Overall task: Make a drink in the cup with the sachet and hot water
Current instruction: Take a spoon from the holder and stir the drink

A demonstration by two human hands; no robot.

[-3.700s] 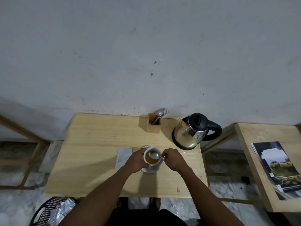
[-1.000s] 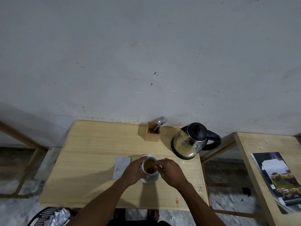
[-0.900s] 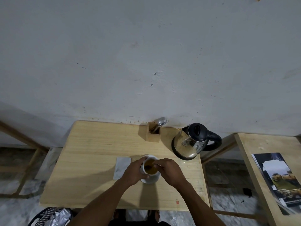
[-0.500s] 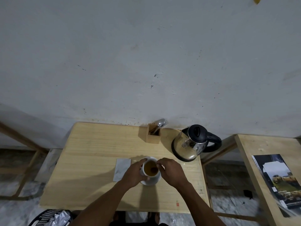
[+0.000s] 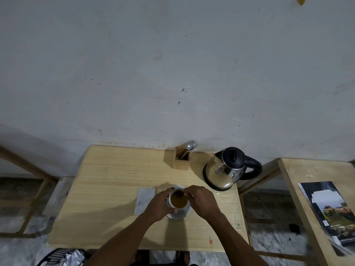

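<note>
A white cup (image 5: 179, 202) of brown drink stands on a white saucer (image 5: 180, 215) near the front middle of the wooden table (image 5: 107, 181). My left hand (image 5: 158, 205) wraps around the cup's left side. My right hand (image 5: 201, 201) is at the right rim, its fingertips pinched on a spoon (image 5: 179, 193); only a dark bit of the spoon shows in the drink. A flat silver sachet (image 5: 145, 200) lies just left of the cup. The steel kettle (image 5: 224, 169) with a black lid and handle stands at the back right.
A wooden holder (image 5: 182, 160) with a spoon and a fork stands at the back by the wall. A second table (image 5: 299, 169) to the right carries a magazine (image 5: 330, 212). A black basket (image 5: 57, 256) with a foil bag sits on the floor, front left.
The spoon, seen bright above the drink 3.7 s ago, is now down in the cup. My right hand has shifted slightly around the rim. My left hand stays on the cup.
</note>
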